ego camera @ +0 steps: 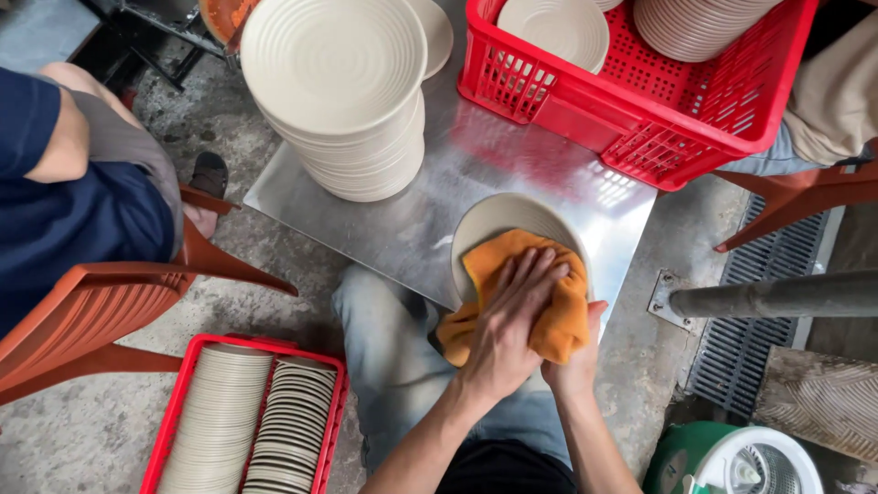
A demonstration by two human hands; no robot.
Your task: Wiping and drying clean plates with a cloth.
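Both hands (512, 320), orange cloth (540, 274), cream plate (494, 220)
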